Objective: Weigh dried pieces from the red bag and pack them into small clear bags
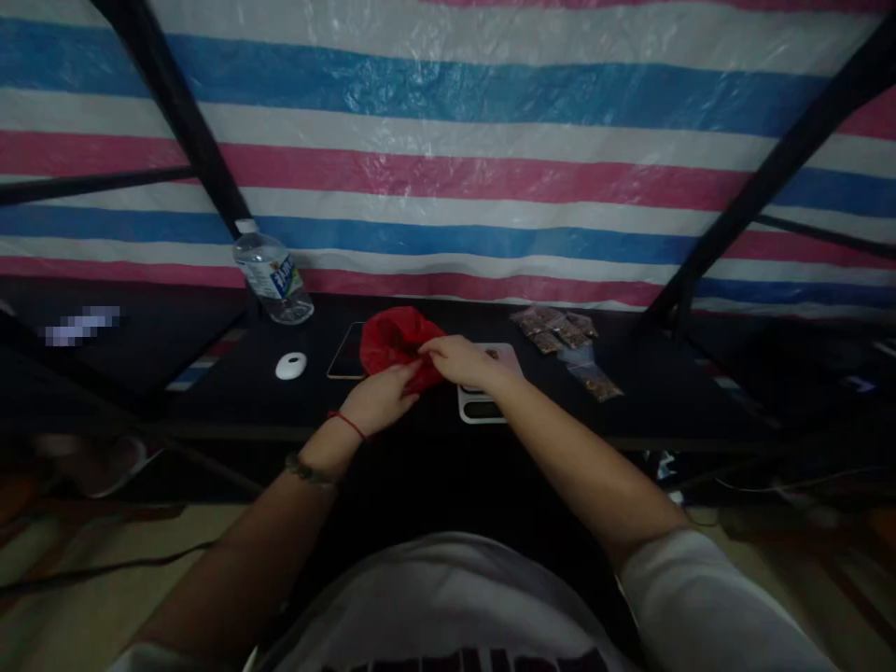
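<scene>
A red plastic bag [398,327] stands with its mouth open on the dark table, and something dark shows inside it. My left hand [382,399] is closed on the bag's near edge, with a red string and a beaded bracelet at the wrist. At the bag's right edge, my right hand [458,359] pinches the red plastic; its fingertips are partly hidden. Beneath that hand is a white digital scale [484,409] with a small brown item on its plate, partly covered by the hand and wrist.
Several small clear bags of brown bits [550,327] lie right of the scale, with another small bag [596,381] nearer. To the left are a phone [344,355], a white oval object [290,365] and a clear bottle [273,275]. Dark frame posts [189,131] and a striped sheet stand behind.
</scene>
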A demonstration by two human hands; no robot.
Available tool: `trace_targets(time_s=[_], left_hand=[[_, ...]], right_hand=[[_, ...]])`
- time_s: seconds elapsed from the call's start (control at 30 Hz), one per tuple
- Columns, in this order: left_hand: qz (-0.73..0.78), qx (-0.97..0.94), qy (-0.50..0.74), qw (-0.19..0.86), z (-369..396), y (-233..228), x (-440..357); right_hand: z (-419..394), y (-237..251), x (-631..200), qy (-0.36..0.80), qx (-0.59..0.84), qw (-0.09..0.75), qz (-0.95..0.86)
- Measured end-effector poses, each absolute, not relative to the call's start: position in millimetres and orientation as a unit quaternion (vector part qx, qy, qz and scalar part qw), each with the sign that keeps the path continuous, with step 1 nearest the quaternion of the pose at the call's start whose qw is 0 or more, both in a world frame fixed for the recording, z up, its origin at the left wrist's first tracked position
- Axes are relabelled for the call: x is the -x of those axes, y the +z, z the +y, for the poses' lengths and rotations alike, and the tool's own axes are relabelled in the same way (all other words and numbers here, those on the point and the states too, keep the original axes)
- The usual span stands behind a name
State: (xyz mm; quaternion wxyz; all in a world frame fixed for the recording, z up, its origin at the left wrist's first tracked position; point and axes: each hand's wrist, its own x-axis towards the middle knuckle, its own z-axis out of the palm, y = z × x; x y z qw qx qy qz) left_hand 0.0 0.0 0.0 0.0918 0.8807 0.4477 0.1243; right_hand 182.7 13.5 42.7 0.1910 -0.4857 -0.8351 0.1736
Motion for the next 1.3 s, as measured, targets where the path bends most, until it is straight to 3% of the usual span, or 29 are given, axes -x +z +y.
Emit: trace_targets(time_s=[0.13, 0.37, 0.73, 1.13, 1.3], left_hand=[[0.478, -0.873, 0.064, 0.067, -12, -13, 15], [0.534, -0.838, 0.085, 0.069, -29, -15, 37], [0.532, -0.813, 0.226, 0.075, -25, -20, 54], [0.551, -0.823, 0.094, 0.103, -8, -12, 69], [0.595, -0.786, 0.163, 0.038, -21, -3, 41]], right_hand=[[52, 21, -161, 0.178, 0.495, 0.071, -0.847], [88, 18, -149, 0.147, 0.517, 0.115, -0.835], [101, 5, -115, 0.18, 0.417, -0.001, -0.891], [97, 8, -116, 0.195, 0.374, -0.002, -0.907], [94, 15, -103, 0.192, 0.378, -0.059, -0.904]])
